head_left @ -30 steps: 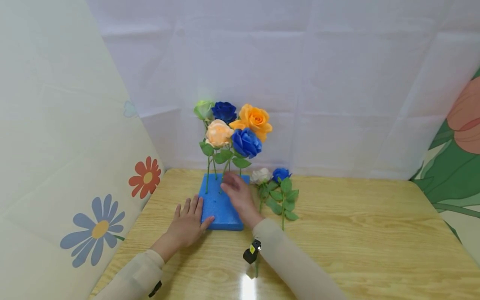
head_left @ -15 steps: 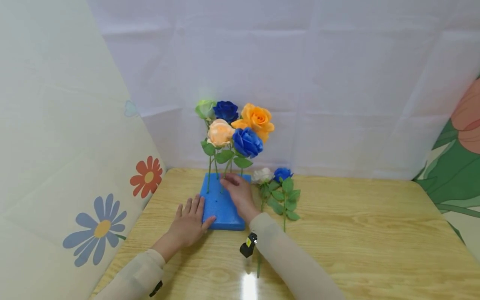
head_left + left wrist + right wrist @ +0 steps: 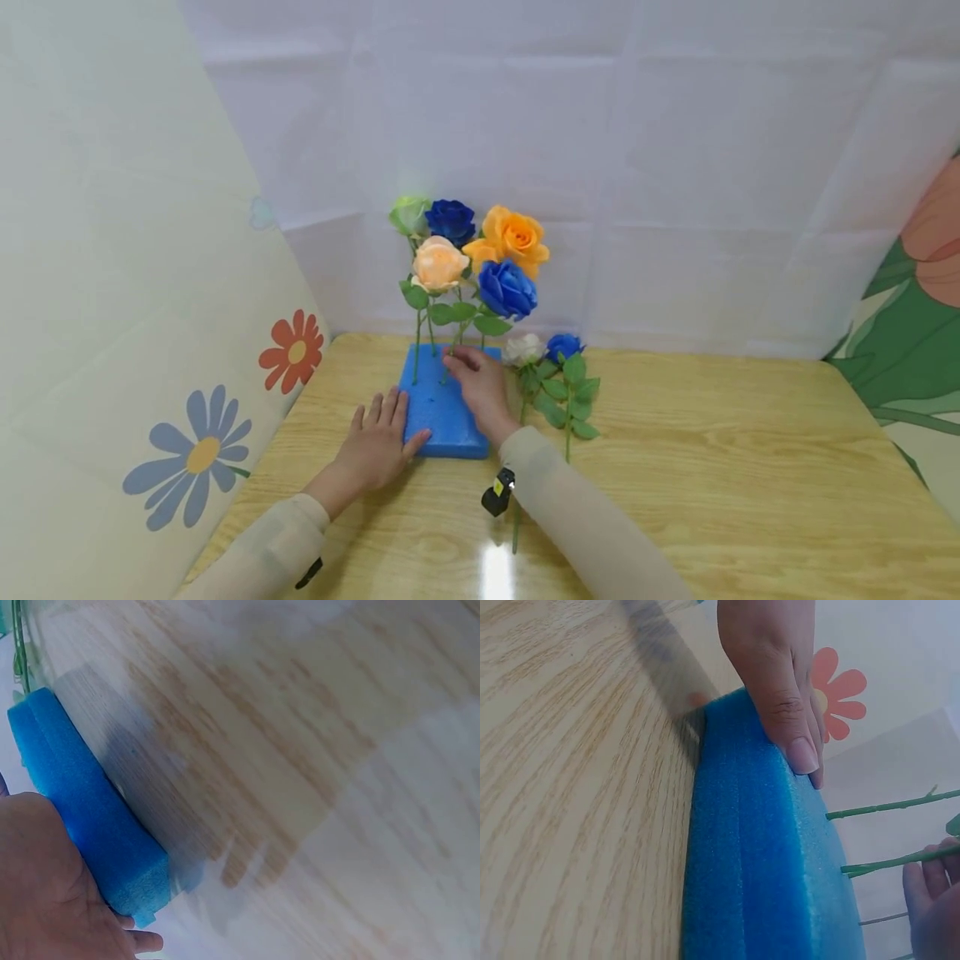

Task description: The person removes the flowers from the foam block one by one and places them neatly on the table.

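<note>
A blue foam block [image 3: 447,429] lies on the table with several artificial roses upright in it. At its left edge, my left hand [image 3: 375,450] rests with straight fingers, its thumb over the near corner. My right hand [image 3: 483,387] pinches the green stem [image 3: 885,864] of the front blue rose [image 3: 508,290] low down, close above the foam. That stem's lower end stands in the block in the right wrist view. Around it stand a peach rose [image 3: 440,264], an orange rose [image 3: 517,237], a dark blue rose [image 3: 451,221] and a pale green rose [image 3: 410,215].
Right of the block, a white rose [image 3: 523,350] and another blue rose [image 3: 564,347] lie on the wooden table [image 3: 712,467]. The right forearm passes over the white rose's stem. A white cloth [image 3: 675,167] hangs behind the table; a flower-printed panel [image 3: 202,250] stands at left.
The front blue rose's head has shifted slightly right and down, showing more of the orange rose's left petals. My right hand keeps its pinch on the stem; my left hand stays put.
</note>
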Demonstrator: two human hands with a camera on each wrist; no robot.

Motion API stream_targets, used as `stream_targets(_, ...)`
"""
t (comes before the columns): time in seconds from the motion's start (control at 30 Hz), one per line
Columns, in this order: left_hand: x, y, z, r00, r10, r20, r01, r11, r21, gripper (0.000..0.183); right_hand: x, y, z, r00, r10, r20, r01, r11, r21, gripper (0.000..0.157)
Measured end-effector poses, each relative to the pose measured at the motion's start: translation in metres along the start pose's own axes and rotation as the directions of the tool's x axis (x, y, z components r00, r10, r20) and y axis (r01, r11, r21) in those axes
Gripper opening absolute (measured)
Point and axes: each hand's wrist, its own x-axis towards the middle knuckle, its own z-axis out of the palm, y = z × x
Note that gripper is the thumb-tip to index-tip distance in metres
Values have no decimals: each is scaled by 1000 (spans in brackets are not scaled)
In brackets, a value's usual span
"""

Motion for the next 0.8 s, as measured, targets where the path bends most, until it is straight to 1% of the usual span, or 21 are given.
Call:
stream_targets(0.17, 0, -1, 2, 1000, 5, 0, -5, 1000, -12, 87, -1, 1, 1, 998, -61, -32, 62, 998, 34, 18)
stream_targets(0.23, 1, -1, 2, 1000, 8, -3, -8, 1000, -5, 88, 0, -3, 1, 996, -85, -37, 86, 996, 24, 19)
stream_targets(0.3, 0, -2, 1, 1000, 7, -6, -7, 1000, -3, 88, 0, -8, -1, 994, -108, -29, 108, 994, -11, 21)
stream_targets(0.4, 1, -2, -2, 1000, -1, -1, 1, 1000, -6, 88, -2, -18, -7, 993, -119, 0, 119, 987, -106, 24)
stream_targets(0.53, 1, -2, -4, 1000, -11, 15, 11, 1000, -1, 86, -6, -23, -16, 989, -147, 24, 149, 975, -162, 27)
stream_targets(0.67, 1, -1, -3, 1000, -12, 26, 12, 1000, 4, 85, -10, -22, -27, 979, -201, 33, 204, 967, -154, 30)
stream_targets(0.8, 2, 0, -3, 1000, -11, 25, 11, 1000, 0, 84, -15, -22, -38, 973, -224, 48, 229, 963, -143, 30)
